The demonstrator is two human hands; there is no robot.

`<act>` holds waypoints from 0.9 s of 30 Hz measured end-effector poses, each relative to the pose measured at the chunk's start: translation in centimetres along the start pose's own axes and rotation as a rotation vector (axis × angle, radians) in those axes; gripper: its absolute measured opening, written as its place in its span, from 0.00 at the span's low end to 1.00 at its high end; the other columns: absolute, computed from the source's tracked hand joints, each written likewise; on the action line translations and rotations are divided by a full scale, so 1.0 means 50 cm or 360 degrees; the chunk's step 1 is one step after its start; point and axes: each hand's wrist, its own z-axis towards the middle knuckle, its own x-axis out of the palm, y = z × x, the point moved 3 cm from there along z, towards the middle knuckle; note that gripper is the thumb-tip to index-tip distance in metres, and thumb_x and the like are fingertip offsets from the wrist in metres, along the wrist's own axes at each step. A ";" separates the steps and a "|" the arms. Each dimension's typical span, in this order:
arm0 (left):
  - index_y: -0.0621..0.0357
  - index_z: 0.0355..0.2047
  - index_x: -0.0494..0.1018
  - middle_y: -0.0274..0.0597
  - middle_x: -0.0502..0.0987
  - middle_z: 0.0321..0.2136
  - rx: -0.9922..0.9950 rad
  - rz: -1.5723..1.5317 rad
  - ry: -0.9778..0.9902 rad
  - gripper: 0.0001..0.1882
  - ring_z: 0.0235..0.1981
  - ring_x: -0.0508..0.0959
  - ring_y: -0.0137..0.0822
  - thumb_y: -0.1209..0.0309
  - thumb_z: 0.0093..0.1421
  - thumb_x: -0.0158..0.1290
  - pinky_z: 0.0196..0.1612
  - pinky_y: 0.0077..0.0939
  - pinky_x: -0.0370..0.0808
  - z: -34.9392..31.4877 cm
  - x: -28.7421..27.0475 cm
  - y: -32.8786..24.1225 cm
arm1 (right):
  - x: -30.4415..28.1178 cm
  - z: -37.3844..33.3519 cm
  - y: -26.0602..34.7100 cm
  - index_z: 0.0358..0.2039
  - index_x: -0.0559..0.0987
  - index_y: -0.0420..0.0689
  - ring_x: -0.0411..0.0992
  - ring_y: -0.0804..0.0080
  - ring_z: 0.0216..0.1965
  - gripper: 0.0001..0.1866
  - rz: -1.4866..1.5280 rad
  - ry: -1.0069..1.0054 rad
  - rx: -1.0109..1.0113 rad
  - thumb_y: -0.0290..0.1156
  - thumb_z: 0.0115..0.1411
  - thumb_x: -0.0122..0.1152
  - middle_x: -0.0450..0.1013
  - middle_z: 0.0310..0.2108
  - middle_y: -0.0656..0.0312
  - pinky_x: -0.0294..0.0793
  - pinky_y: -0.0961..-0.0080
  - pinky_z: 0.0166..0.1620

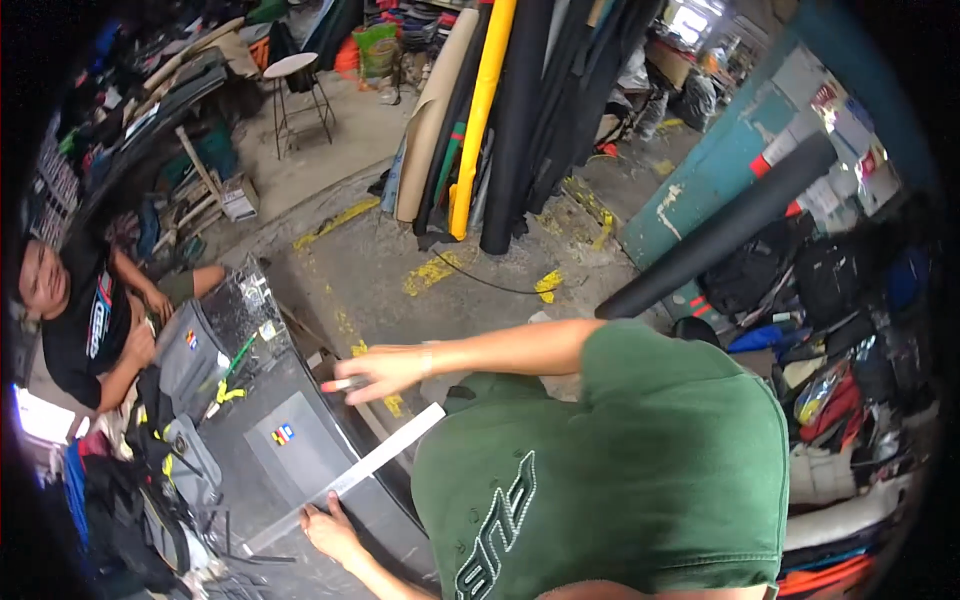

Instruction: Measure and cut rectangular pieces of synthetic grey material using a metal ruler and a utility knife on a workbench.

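My left hand [330,530] presses a long pale straightedge [385,452] down on the table, its fingers at the strip's edge. This straightedge slants across dark grey sheet material [240,455], and its near end juts past the table edge toward my green shirt. Above the table's edge, my right hand [385,374] is closed around a slim pen-like tool [345,384] with a red end; its exact kind is blurred. A lighter grey rectangular piece [295,447] with a small coloured patch lies beside the straightedge.
Across the table sits a co-worker [95,310] in a black shirt, hands near another grey piece [190,350]. A green stick [240,355] and yellow ribbon [228,396] lie between us. Tall fabric rolls [515,130] stand behind; a black roll [720,225] leans at right.
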 end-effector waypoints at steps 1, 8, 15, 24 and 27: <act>0.75 0.55 0.74 0.67 0.73 0.58 0.0007 -0.0033 -0.0052 0.36 0.59 0.74 0.59 0.50 0.62 0.62 0.61 0.46 0.73 0.003 0.013 0.017 | 0.002 -0.055 -0.027 0.45 0.76 0.44 0.78 0.47 0.35 0.20 -0.0046 0.0009 0.0094 0.47 0.62 0.66 0.77 0.34 0.48 0.75 0.55 0.37; 0.77 0.52 0.76 0.67 0.74 0.58 0.0049 -0.0334 -0.0140 0.32 0.59 0.75 0.60 0.54 0.63 0.62 0.63 0.45 0.71 -0.004 0.008 0.030 | 0.155 -0.070 -0.126 0.40 0.81 0.44 0.78 0.48 0.45 0.21 -0.0641 0.0457 -0.0011 0.43 0.50 0.73 0.76 0.43 0.52 0.77 0.52 0.47; 0.74 0.58 0.73 0.65 0.72 0.61 -0.0053 -0.0680 -0.0117 0.29 0.64 0.71 0.56 0.59 0.67 0.59 0.68 0.45 0.66 -0.019 0.023 0.055 | 0.242 -0.051 -0.078 0.44 0.78 0.47 0.79 0.45 0.42 0.27 -0.0442 0.0771 0.0103 0.44 0.48 0.78 0.80 0.35 0.50 0.77 0.48 0.45; 0.65 0.66 0.66 0.59 0.71 0.62 -0.0366 -0.1051 -0.0433 0.29 0.61 0.74 0.51 0.59 0.72 0.53 0.64 0.43 0.71 -0.079 0.009 0.079 | 0.085 -0.097 -0.107 0.43 0.76 0.52 0.80 0.47 0.37 0.28 -0.0680 0.0366 0.0314 0.54 0.48 0.75 0.80 0.31 0.54 0.75 0.50 0.39; 0.66 0.68 0.64 0.55 0.73 0.61 -0.0507 -0.1644 -0.0431 0.31 0.59 0.75 0.48 0.60 0.71 0.55 0.62 0.39 0.72 -0.093 0.025 0.109 | 0.055 -0.093 -0.136 0.46 0.75 0.52 0.80 0.48 0.37 0.29 -0.0679 0.0293 0.0288 0.53 0.49 0.75 0.80 0.30 0.54 0.75 0.52 0.39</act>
